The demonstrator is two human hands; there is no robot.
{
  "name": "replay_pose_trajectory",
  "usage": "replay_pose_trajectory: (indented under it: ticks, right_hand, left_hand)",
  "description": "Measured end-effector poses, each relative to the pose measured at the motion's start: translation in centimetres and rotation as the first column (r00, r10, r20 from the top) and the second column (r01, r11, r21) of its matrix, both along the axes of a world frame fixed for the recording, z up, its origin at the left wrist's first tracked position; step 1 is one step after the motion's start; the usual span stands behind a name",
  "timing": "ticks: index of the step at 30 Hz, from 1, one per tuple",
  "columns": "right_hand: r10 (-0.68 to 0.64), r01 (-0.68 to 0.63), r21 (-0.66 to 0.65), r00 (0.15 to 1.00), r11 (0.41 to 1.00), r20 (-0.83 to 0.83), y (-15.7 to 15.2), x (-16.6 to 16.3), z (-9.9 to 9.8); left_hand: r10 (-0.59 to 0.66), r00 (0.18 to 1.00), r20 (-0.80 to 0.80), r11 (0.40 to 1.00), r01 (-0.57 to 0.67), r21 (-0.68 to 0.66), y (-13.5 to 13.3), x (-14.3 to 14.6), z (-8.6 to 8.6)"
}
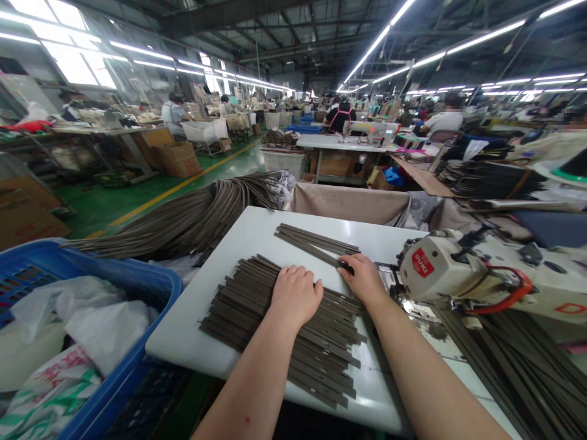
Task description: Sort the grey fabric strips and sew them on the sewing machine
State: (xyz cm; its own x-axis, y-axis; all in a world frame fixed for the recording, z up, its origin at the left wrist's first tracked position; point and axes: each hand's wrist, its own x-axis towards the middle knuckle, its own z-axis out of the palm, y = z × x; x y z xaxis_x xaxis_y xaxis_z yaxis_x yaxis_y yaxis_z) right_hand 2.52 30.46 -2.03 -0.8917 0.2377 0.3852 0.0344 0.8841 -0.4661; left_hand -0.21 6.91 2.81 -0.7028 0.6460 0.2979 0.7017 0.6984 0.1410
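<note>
A fanned stack of several dark grey-brown strips [257, 305] lies on a white table [247, 235]. My left hand [296, 294] rests on top of this stack with its fingers curled down onto the strips. My right hand [364, 280] is just to the right, pinching the near end of a small bundle of longer strips [316, 242] that runs away to the upper left. A white sewing machine [440, 269] stands right beside my right hand.
A blue crate [137, 287] with plastic bags sits at the left. A large sheaf of long strips [192, 217] hangs behind the table. More strips [527, 366] lie at the right under the machine. Other workers sit at distant tables.
</note>
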Motion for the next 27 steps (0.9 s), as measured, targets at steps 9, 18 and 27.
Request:
replay_pose_trajectory:
  ticks: [9, 18, 27]
  right_hand:
    - [0.060, -0.059, -0.085, 0.998, 0.995, 0.005, -0.2, 0.0, 0.1]
    - [0.090, -0.091, -0.080, 0.996, 0.993, -0.005, -0.6, 0.1, 0.7]
    - [0.101, -0.100, -0.064, 0.995, 0.993, 0.015, -1.2, 0.5, 1.3]
  left_hand:
    - [0.010, 0.999, -0.031, 1.000, -0.010, 0.019, -0.1, 0.0, -0.6]
    - [0.013, 1.000, -0.023, 1.000, -0.013, 0.004, 0.0, 0.0, -0.2]
    - [0.004, 1.000, -0.014, 1.000, -0.004, -0.007, -0.1, 0.0, -0.3]
